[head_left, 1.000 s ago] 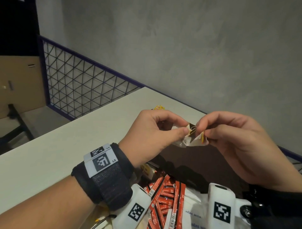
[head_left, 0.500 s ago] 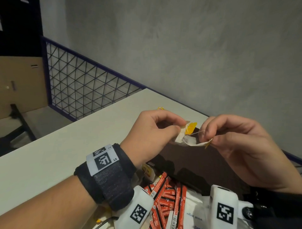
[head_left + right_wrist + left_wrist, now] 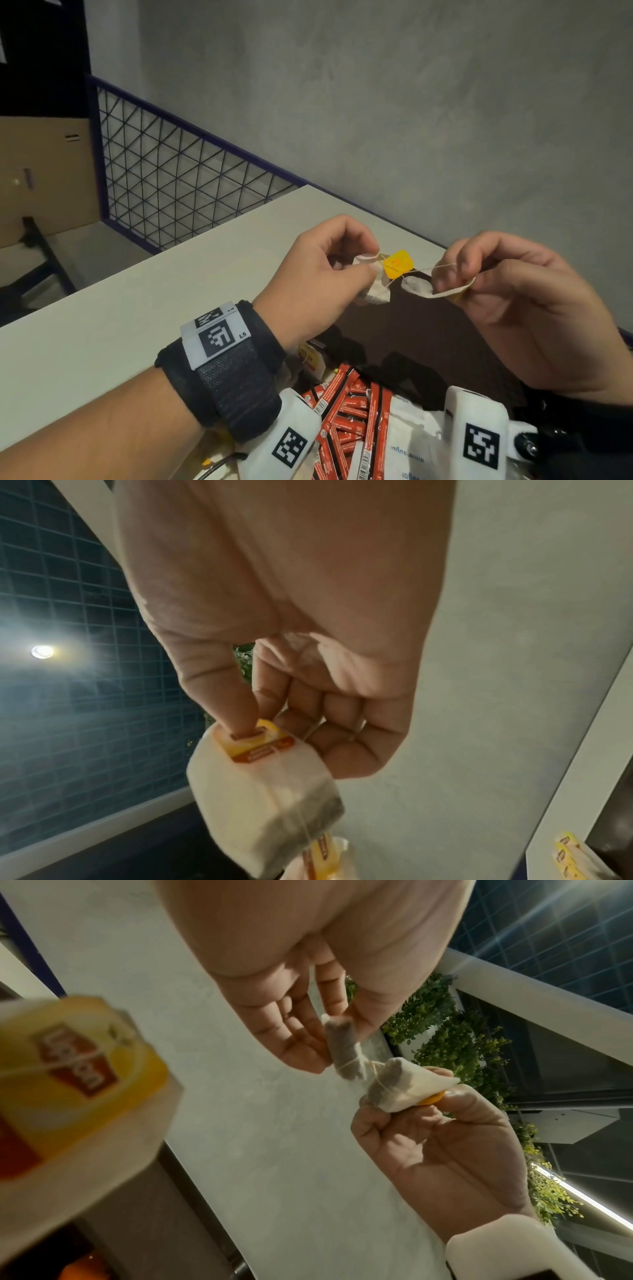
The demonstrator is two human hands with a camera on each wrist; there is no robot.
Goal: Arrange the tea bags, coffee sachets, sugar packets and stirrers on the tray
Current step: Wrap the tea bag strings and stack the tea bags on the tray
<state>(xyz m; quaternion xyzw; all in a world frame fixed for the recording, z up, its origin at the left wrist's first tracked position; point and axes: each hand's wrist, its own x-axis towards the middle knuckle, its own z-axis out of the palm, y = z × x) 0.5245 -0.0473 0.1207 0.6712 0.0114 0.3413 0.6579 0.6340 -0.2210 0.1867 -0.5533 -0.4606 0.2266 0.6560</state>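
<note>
Above the dark brown tray, my left hand pinches a white tea bag. My right hand pinches a second tea bag a short way to the right. A yellow tag and thin strings hang between the two bags. In the left wrist view the left hand's tea bag and the right hand's tea bag are joined by string. The right wrist view has thumb and finger on the tagged tea bag.
Red coffee sachets lie piled below my hands beside white packets with blue print. Another tea bag with a yellow tag lies under my left wrist. The white table runs left to a wire mesh fence; a grey wall stands behind.
My hands have drawn apart. The bundle they held together has split into two tea bags, and the yellow tag and strings now show between them.
</note>
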